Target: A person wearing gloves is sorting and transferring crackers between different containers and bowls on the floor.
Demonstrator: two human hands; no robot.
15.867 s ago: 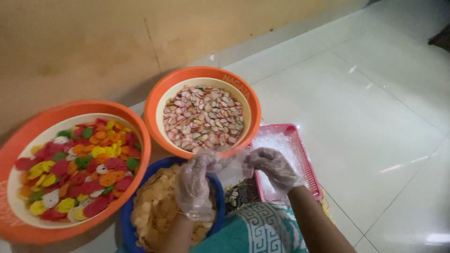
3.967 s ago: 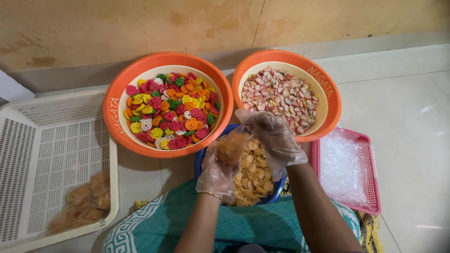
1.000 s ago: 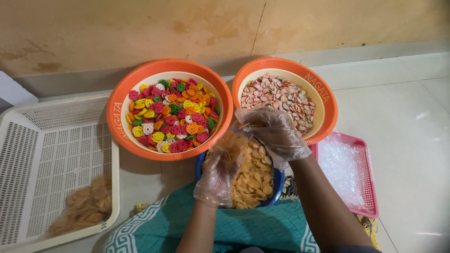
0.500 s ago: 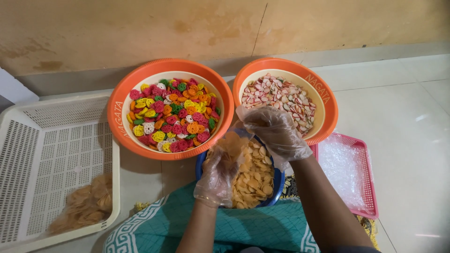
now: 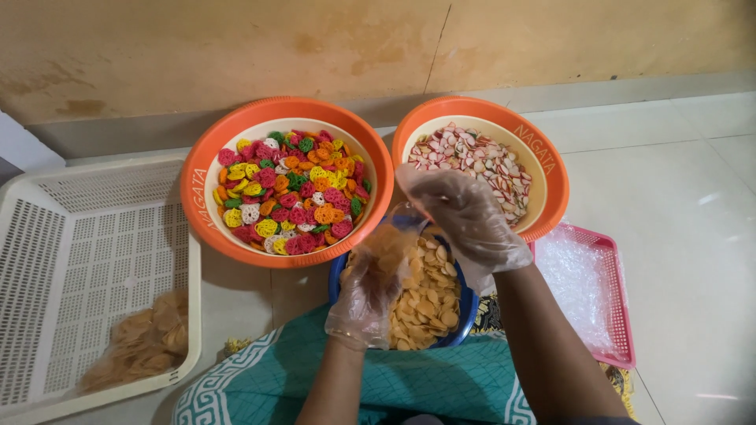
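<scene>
Both my hands wear thin clear plastic gloves. My left hand (image 5: pixel 368 285) grips a small clear bag of tan round chips (image 5: pixel 390 245) just above a blue bowl (image 5: pixel 465 311) full of the same tan chips (image 5: pixel 429 303). My right hand (image 5: pixel 465 216) is curled over the top of that bag, fingers closed around its mouth. The blue bowl sits on the floor right in front of my lap, which is covered in teal patterned cloth (image 5: pixel 409 386).
Two orange basins stand by the wall: one with multicoloured wheel crackers (image 5: pixel 287 182), one with pink-and-white chips (image 5: pixel 482 161). A white slotted crate (image 5: pixel 87 260) at left holds filled chip bags (image 5: pixel 146 340). A pink tray (image 5: pixel 606 295) with clear plastic bags lies at right.
Over the last second both hands stay on the small bag above the blue bowl, my right hand shifting slightly around its top. Much earlier, the crate was out of view.
</scene>
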